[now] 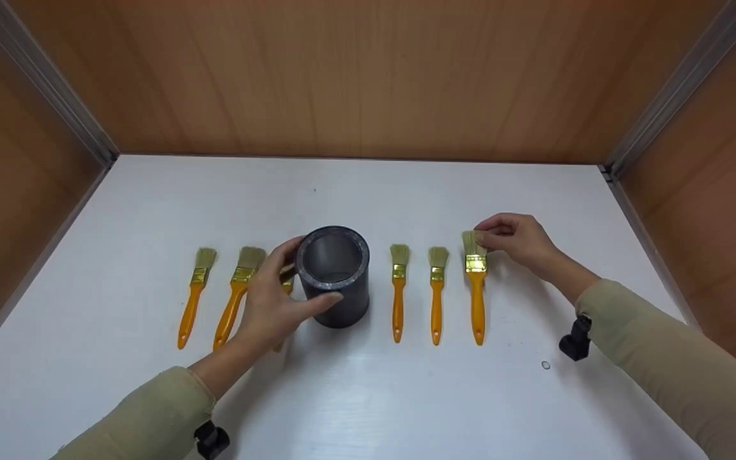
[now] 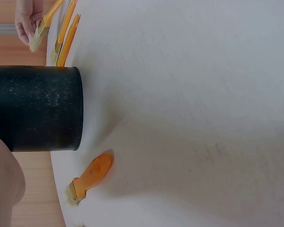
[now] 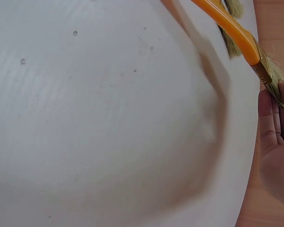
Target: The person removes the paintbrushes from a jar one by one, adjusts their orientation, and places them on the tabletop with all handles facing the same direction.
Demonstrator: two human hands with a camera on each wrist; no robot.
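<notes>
- Fingers (image 1: 494,237) of the right hand (image 1: 513,241) curl in and pinch the bristle end of the rightmost brush (image 1: 475,287); the right wrist view shows the fingertips against those bristles.
- That brush lies flat on the white worktop (image 1: 368,396), handle pointing to 6 o'clock, bristles to 12, at about 3 o'clock from the black cup (image 1: 335,275).
- Left hand (image 1: 275,300) wraps the black cup from its 9 o'clock side: thumb across the near wall, the other fingers curled over the far rim. The cup stands upright near the middle of the worktop, mouth open to the head camera.
- Between the cup and the pinched brush lie two smaller brushes, one (image 1: 398,291) just beside the cup at 3 o'clock and another (image 1: 437,294) next to it, both parallel, handles to 6 o'clock.
- At 9 o'clock from the cup lie two more brushes, a wider one (image 1: 237,294) near the left hand and a narrow one (image 1: 193,295) farthest out.
- One further brush (image 2: 91,177) is mostly hidden under the left hand in the head view; the left wrist view shows it lying close to the cup's base.
- Both forearms wear olive sleeves (image 1: 662,358), each with a black wrist camera mount (image 1: 576,338).
- Wood panels (image 1: 368,76) wall the worktop at 9, 12 and 3 o'clock.
</notes>
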